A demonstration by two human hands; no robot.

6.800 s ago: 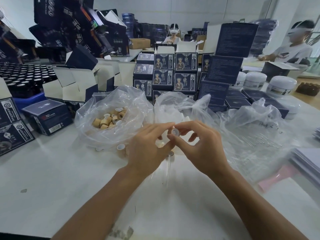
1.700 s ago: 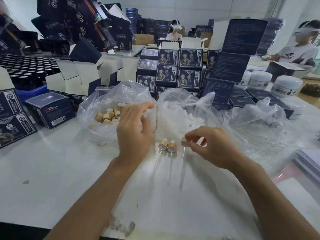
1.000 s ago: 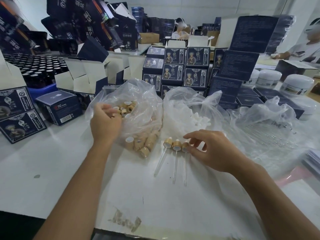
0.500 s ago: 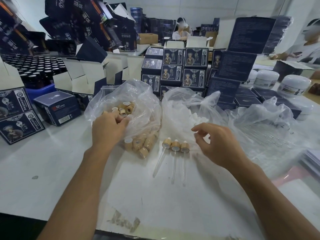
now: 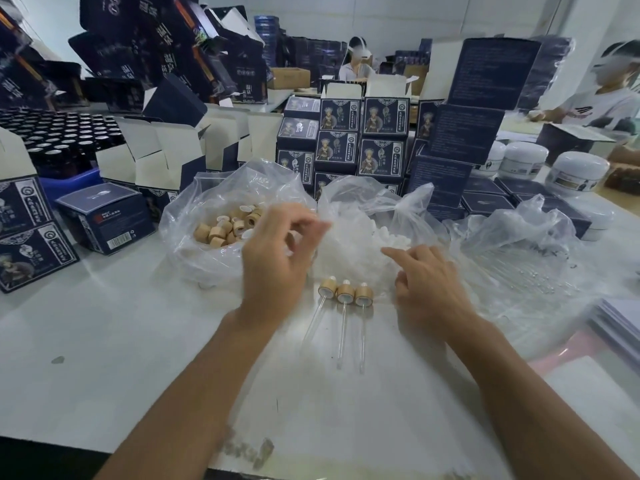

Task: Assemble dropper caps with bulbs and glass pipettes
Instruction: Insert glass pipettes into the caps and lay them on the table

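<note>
Left hand (image 5: 273, 261) hangs blurry over the bag of caps (image 5: 225, 230), fingers curled, can't tell if it's got one. Right hand (image 5: 429, 285) rests loose by three finished droppers (image 5: 344, 296) on the tabletop (image 5: 104, 341).

Both forearms bare to the frame edge. Left hand (image 5: 273, 261) and right hand (image 5: 429, 282): ungloved, no rings or wristwear visible.

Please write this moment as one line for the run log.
finished: three wooden-capped glass droppers side by side on white table | left hand: blurred, beside clear bag of wooden caps | right hand: open, at clear bag of white bulbs
</note>
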